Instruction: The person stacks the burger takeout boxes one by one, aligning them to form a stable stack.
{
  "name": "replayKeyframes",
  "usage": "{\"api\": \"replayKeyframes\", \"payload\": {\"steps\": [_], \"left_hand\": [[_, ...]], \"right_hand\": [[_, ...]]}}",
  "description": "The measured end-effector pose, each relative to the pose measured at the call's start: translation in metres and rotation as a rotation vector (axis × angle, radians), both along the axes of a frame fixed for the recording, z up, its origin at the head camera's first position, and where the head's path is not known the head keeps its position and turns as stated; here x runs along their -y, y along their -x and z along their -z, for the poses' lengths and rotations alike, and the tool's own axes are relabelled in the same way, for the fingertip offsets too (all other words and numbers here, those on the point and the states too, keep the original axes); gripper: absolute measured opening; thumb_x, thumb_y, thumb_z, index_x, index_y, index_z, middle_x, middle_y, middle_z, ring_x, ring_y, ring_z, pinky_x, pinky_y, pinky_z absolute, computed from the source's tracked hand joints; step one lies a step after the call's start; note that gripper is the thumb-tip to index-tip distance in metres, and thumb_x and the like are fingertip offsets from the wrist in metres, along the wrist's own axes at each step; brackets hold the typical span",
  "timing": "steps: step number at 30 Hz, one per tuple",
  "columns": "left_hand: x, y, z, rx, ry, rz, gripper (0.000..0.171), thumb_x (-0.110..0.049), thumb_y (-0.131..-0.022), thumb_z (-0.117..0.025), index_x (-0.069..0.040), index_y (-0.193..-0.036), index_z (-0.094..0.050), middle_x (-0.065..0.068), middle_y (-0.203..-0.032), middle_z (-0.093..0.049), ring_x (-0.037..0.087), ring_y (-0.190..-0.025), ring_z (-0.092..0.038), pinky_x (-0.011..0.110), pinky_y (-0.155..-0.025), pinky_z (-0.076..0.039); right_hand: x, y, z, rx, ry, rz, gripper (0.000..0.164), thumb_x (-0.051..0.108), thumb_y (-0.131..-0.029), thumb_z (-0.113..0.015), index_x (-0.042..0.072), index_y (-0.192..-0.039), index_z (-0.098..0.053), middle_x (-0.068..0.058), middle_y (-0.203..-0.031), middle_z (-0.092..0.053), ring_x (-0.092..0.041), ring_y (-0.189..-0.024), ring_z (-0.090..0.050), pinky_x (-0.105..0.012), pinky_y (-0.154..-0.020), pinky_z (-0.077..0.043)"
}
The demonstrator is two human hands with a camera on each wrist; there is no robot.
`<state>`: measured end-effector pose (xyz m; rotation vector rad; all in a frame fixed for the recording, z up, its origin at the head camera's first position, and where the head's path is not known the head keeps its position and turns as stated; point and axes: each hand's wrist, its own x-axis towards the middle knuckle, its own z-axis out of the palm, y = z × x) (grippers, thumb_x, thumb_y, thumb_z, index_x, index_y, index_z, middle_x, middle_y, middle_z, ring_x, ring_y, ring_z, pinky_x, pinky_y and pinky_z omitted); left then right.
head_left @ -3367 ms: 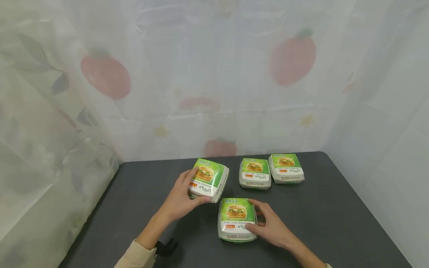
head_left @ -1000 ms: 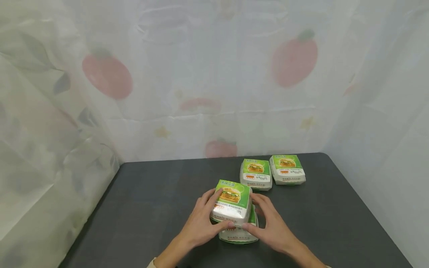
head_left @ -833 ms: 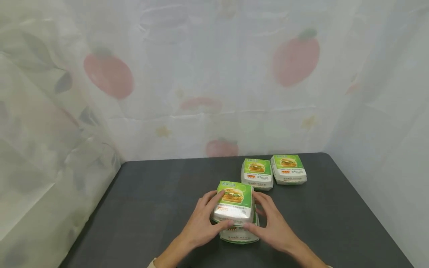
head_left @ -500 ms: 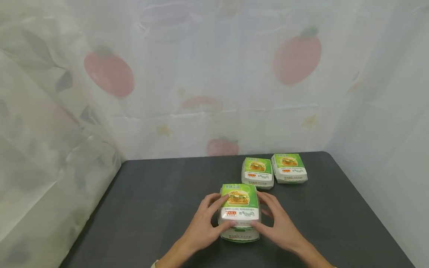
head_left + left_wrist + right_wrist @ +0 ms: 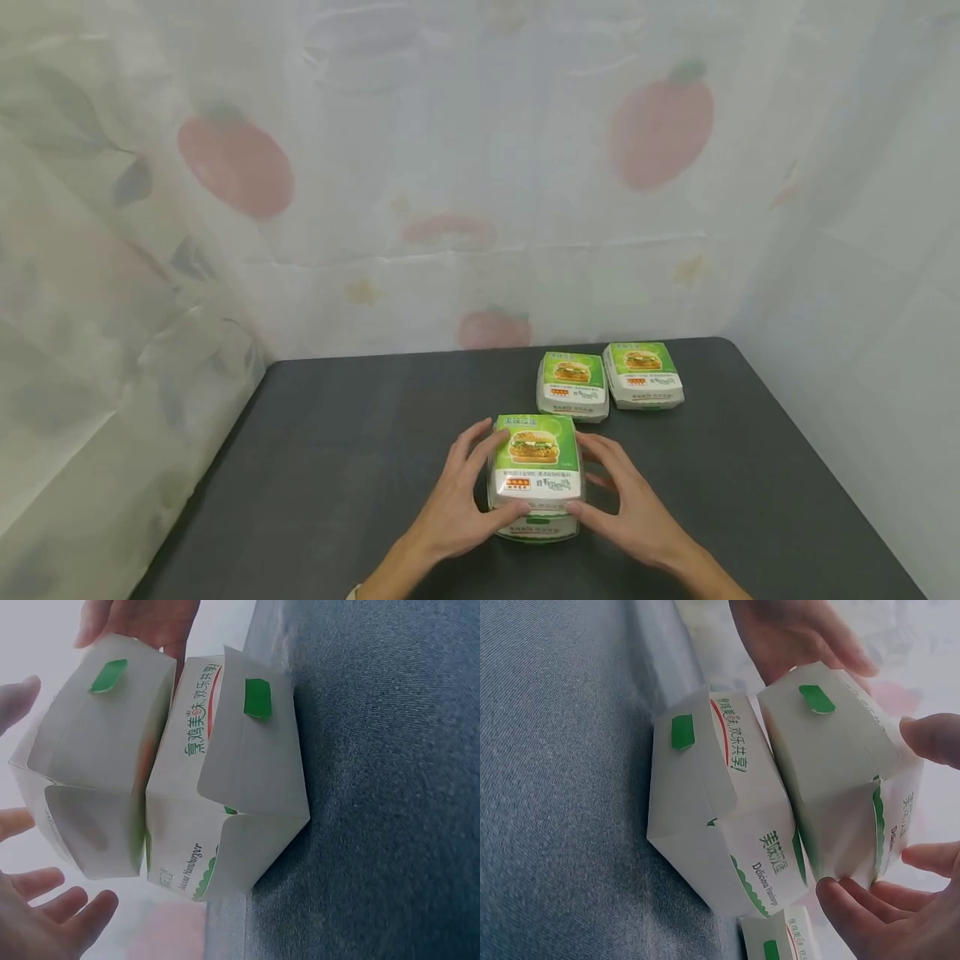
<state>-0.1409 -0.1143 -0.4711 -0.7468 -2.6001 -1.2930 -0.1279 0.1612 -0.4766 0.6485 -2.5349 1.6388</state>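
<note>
Light, even pressure seems best, lest the top box (image 5: 536,462) dent. It rests on the lower box (image 5: 547,532) on the counter (image 5: 337,467), green end toward 12 o'clock, nearly square, no clear long axis. The right grip (image 5: 628,506) holds its 3 o'clock side; the left grip (image 5: 456,502) is loosely splayed at 9.

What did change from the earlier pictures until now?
The upper box, earlier raised in the left hand, moved right and nearer, and now rests on the lower box. The right hand let go of the lower box and now holds the upper one. The left back box and right back box stayed in place.
</note>
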Motion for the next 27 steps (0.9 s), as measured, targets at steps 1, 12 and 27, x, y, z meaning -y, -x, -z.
{"api": "replayKeyframes", "payload": {"steps": [1,12,27], "left_hand": [[0.0,0.001,0.001,0.003,-0.001,0.007,0.083,-0.058,-0.083,-0.078,-0.038,-0.155,-0.041,0.004,-0.165,-0.023,0.036,-0.148,-0.025,0.067,-0.098,-0.04],[-0.011,0.007,0.004,0.001,0.014,0.041,0.087,-0.058,-0.083,-0.077,-0.035,-0.156,-0.036,-0.003,-0.168,-0.01,0.033,-0.15,-0.02,0.065,-0.099,-0.042],[-0.013,0.008,0.006,0.015,0.004,0.037,0.09,-0.059,-0.082,-0.076,-0.037,-0.158,-0.033,-0.004,-0.169,-0.007,0.031,-0.15,-0.018,0.063,-0.099,-0.041]], "right_hand": [[-0.001,0.0,0.0,-0.007,0.0,-0.006,0.077,0.028,-0.093,-0.078,0.025,-0.157,-0.036,0.001,-0.152,-0.037,-0.031,-0.134,-0.047,-0.042,-0.098,-0.051],[-0.011,0.008,-0.005,-0.096,-0.009,-0.046,0.064,0.017,-0.098,-0.07,0.017,-0.155,-0.041,-0.005,-0.148,-0.044,-0.03,-0.133,-0.05,-0.044,-0.1,-0.05],[-0.03,0.026,-0.029,-0.269,-0.166,0.153,0.054,0.015,-0.098,-0.07,0.014,-0.148,-0.052,-0.005,-0.144,-0.051,-0.029,-0.128,-0.054,-0.035,-0.102,-0.048]]}}
